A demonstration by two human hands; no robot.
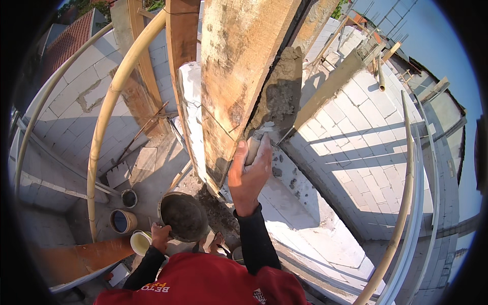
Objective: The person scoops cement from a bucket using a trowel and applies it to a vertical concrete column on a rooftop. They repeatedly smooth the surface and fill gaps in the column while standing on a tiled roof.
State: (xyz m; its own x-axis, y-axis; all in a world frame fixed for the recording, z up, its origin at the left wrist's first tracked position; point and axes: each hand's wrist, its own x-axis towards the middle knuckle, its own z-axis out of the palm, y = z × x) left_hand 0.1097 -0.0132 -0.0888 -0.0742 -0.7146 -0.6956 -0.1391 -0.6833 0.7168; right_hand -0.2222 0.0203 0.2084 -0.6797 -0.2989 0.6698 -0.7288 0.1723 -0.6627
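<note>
While the left hand (160, 238) is gripping the rim of a round dark pan (204, 216), its fingers closing over the edge, the pan is hanging or resting in front of the red shirt (213, 279), below and to the left of the right hand (250, 173); probably it is being held there so that its grey contents are lying within easy reach. The right hand is pinching a grey piece (252, 149) between thumb and fingers at the foot of a rough mortar strip (279, 91); whether that piece is a lump of mortar or a small tool, I cannot tell. The strip is running upward beside a broad wooden board (239, 56), which seems to be serving as a straight edge confining it. Beneath the right forearm, a white block wall (300, 203) is carrying grey spatters, apparently because it is standing directly under the mortar.
</note>
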